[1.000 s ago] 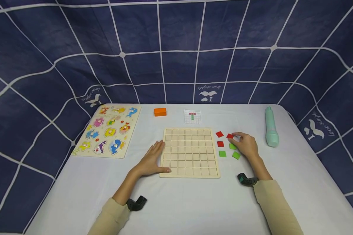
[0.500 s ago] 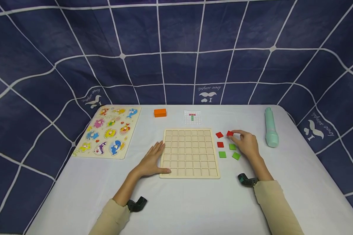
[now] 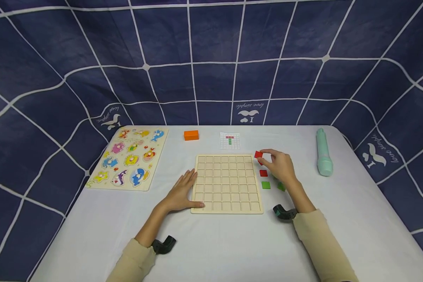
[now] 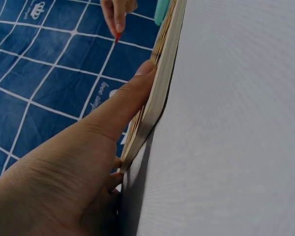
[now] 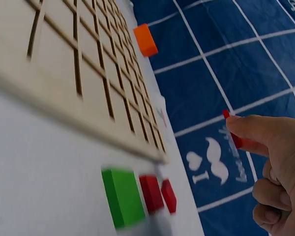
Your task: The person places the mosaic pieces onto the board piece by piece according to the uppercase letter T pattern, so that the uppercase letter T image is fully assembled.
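Wooden grid board [image 3: 229,180] on white tabletop [image 3: 211,246], taken as landmark. Its left edge is touched by the left hand [image 3: 179,194]: fingers spread loosely along the side, thumb laid over the rim at the near left corner; nothing is clenched.

Held red tile [image 3: 258,154] is pinched between thumb and index finger of the right hand [image 3: 281,166], lifted just beside the board's far right corner. The other fingers are curled in toward the palm, as seen from the right wrist.

Loose tiles are noted to the right of the board. Partly hidden red tile [image 5: 169,195] lies nearest its far right corner; middle red tile [image 3: 263,173] is found nearer the person, followed by front green tile [image 3: 266,185]. Outer green tile [image 3: 281,187] is partly covered by the right arm, farther from the board.

Beyond the board: pattern card [image 3: 230,141], printed with a red-and-green T; orange block [image 3: 191,135] is seen left of the card. Animal puzzle [image 3: 124,154] is placed left of the board; mint-green cylinder [image 3: 325,154], well apart to its right. Blue cloth [image 3: 211,82] is hung behind.
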Tool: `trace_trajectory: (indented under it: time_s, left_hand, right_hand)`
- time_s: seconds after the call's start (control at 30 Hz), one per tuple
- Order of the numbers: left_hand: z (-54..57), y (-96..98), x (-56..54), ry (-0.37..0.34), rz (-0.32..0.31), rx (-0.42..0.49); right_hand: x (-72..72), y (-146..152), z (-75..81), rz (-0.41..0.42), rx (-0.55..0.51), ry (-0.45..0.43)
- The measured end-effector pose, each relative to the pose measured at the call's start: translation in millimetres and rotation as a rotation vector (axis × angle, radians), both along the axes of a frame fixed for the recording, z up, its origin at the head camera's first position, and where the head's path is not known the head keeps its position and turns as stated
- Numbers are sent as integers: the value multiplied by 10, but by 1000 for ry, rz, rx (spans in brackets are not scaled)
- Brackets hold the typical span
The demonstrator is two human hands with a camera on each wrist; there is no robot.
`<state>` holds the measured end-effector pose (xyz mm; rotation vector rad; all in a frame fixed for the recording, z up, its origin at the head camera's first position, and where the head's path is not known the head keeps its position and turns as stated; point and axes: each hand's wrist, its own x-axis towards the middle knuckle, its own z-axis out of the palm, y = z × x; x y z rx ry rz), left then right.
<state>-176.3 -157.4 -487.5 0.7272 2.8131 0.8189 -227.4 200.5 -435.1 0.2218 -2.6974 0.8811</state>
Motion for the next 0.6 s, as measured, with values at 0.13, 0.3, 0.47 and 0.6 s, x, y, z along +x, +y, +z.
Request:
trace_trajectory:
  time_s: [0.13, 0.3, 0.47, 0.6]
  left_hand:
    - [-2, 3, -1, 3, 1, 0]
    - [1, -6, 5, 9, 0, 9]
    - [-2, -7, 8, 10, 0, 9]
    - [-3, -9, 9, 1, 3, 6]
  right_hand:
    - [-55, -256, 22, 61, 8, 30]
    - [-118, -573, 33, 132, -6, 40]
    - [-170, -818, 8, 194, -39, 27]
    - [-202, -969, -44, 217, -47, 23]
